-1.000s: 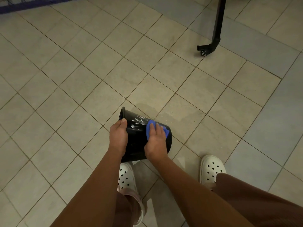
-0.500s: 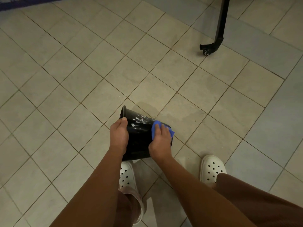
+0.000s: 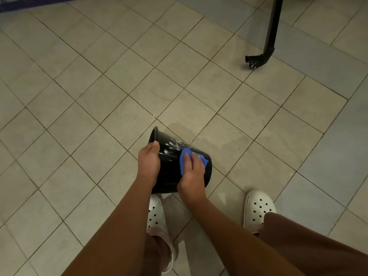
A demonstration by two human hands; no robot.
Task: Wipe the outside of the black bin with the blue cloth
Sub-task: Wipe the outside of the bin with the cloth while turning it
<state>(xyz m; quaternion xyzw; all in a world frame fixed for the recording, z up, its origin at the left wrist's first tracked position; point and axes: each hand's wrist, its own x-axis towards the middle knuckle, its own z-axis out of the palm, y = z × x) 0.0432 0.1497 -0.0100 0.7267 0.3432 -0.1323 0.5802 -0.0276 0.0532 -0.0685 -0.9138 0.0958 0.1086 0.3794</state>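
Observation:
A small black bin (image 3: 171, 172) is tilted on its side above the tiled floor, its open mouth facing up and left. White smears streak its upper wall. My left hand (image 3: 149, 162) grips the bin near the rim. My right hand (image 3: 192, 172) presses a blue cloth (image 3: 184, 159) flat against the bin's outer wall, just right of the smears. Part of the cloth is hidden under my fingers.
My two feet in white perforated clogs (image 3: 257, 208) stand just below the bin. A black metal leg with a caster wheel (image 3: 256, 60) stands at the upper right. A damp patch (image 3: 209, 136) marks the tiles beyond the bin. A blue frame edge (image 3: 23, 5) runs along the top left.
My right hand and the cloth slid slightly right along the bin wall, then back towards the smears. My left hand keeps its grip near the rim.

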